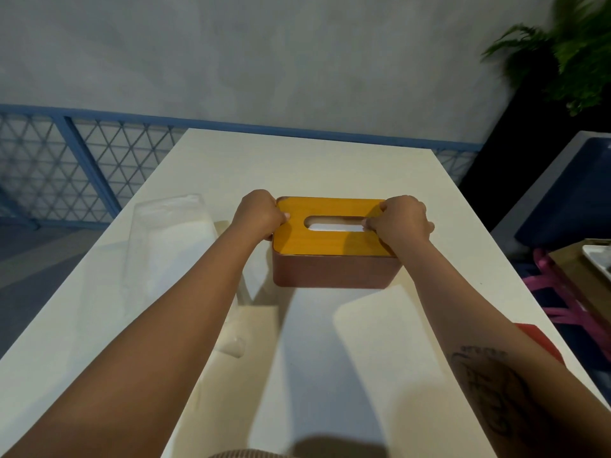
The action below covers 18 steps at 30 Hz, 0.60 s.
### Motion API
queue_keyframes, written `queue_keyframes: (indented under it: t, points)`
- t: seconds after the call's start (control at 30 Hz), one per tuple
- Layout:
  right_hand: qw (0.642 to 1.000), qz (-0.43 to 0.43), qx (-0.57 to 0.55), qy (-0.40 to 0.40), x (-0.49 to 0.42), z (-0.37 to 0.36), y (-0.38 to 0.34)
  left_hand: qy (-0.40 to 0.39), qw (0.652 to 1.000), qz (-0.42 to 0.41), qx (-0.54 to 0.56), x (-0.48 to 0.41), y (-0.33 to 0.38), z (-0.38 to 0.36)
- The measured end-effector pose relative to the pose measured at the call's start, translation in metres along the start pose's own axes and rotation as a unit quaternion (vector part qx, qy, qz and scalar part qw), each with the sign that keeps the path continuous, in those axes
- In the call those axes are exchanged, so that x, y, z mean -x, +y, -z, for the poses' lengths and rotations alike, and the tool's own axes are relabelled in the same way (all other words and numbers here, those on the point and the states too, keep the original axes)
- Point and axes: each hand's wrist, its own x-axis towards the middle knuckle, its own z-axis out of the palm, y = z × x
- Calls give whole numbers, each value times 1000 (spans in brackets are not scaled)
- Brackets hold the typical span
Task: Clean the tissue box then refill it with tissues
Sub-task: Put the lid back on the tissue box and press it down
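Both hands, left hand (259, 211) and right hand (401, 219), gripped the tissue box (334, 266) lid (330, 241) ends (fingers closed on it) on the bench (330, 160).

Both hands — left hand (259, 211), right hand (401, 219) — grip lid (330, 242) ends on tissue box (334, 271); white table (330, 160).

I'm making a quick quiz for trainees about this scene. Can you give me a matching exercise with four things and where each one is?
Things:
1. lid
2. plastic wrapper
3. plant
4. left hand

Places:
A. far right, by the wall
B. on top of the tissue box
C. at the lid's left end
D. lying on the table, left of the box

Pairs: 1-B, 2-D, 3-A, 4-C
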Motion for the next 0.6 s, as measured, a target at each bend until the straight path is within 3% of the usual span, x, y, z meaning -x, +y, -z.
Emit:
queue_keyframes:
  t: [0.4, 0.5, 0.6]
  points:
    - [994, 49, 101, -5, 0, 3, 2, 22, 991, 32, -127, 8, 21, -13]
    - [982, 120, 144, 7, 1, 6, 5, 27, 990, 44, -129, 10, 25, -14]
    - [969, 237, 45, 47, -2, 13, 4, 31, 990, 54, -126, 10, 27, -15]
